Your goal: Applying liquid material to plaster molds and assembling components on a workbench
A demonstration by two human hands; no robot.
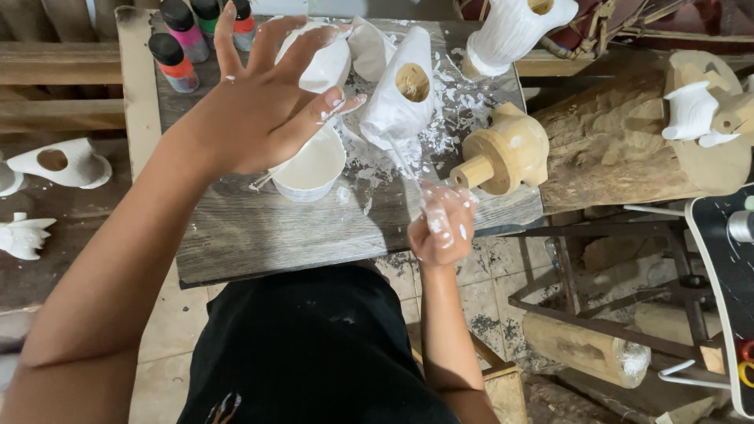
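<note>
A white-painted wooden figure lies on the table, and a thin paintbrush touches it.

The right hand is curled shut on the paintbrush, low at the table's near edge, with white paint on its fingers. The left hand is wide open, fingers spread, and holds nothing; it floats above a small white paint cup. To paint well, I think the brush should move in slow, light strokes, and the free hand should steady the figure. Just beside sits a bare wooden piece. Paint bottles stand at the far edge. Another white figure stands behind.
</note>
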